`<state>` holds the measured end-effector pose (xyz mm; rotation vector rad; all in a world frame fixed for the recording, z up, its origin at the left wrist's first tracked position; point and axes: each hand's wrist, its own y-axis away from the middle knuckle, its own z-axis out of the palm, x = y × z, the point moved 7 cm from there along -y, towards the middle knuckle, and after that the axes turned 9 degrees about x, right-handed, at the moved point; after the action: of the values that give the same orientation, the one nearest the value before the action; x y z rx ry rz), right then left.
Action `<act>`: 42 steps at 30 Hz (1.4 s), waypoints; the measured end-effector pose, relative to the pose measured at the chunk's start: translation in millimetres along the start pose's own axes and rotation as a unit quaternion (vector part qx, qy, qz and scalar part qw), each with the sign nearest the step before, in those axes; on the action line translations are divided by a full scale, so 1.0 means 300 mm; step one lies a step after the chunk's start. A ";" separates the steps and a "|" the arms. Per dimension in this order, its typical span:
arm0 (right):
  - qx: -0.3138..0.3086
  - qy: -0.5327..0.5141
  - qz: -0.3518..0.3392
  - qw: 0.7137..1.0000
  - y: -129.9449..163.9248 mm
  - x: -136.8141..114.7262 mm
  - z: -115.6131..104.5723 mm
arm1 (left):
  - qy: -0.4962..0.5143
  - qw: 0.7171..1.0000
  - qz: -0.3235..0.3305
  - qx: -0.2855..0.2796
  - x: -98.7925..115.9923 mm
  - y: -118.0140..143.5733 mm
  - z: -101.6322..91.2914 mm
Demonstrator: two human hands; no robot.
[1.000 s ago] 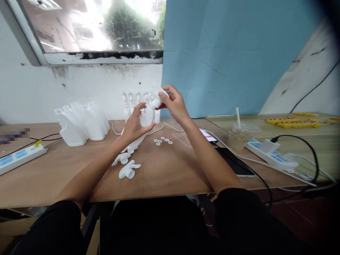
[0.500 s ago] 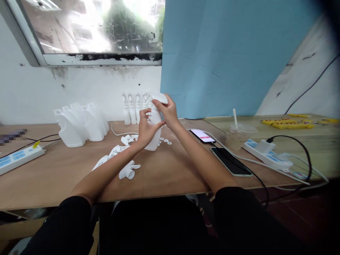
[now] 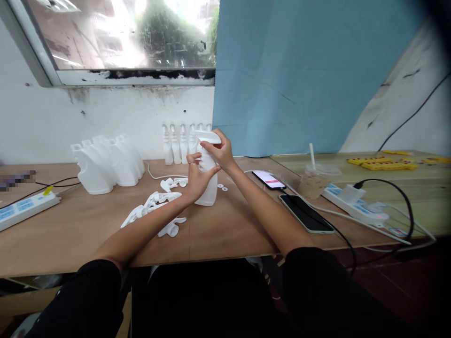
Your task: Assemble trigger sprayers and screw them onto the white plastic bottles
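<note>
A white spray bottle point(image 3: 209, 191) is nearly upright in front of me, its base at or just above the tabletop. My left hand point(image 3: 198, 176) is wrapped round the bottle's body. Higher up, my right hand point(image 3: 221, 149) grips the white trigger sprayer point(image 3: 207, 136) at the bottle's neck. Several loose white trigger heads point(image 3: 151, 202) lie left of the bottle, partly hidden by my left forearm. Small white washers point(image 3: 224, 188) rest just right of the bottle's base.
White bottles point(image 3: 98, 169) stand at the back left, and slimmer ones point(image 3: 175, 148) by the wall. Two phones point(image 3: 306, 213) point(image 3: 269, 180), a lidded cup point(image 3: 319, 178) and a power strip point(image 3: 355, 206) with cables occupy the right. Another power strip point(image 3: 30, 209) lies far left.
The spray bottle has come down a little and stands straighter. Both hands have moved with it, keeping their hold, and more of the bottles by the wall show.
</note>
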<state>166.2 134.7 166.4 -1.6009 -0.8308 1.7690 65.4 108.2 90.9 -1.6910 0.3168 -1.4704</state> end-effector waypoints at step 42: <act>-0.258 -0.309 0.262 0.877 0.132 0.107 0.178 | 0.065 0.977 0.024 -0.204 0.174 -0.324 -0.140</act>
<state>109.1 132.4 119.7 -1.6994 -1.3429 2.7066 9.9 114.2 194.9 -1.8905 0.7682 -1.5583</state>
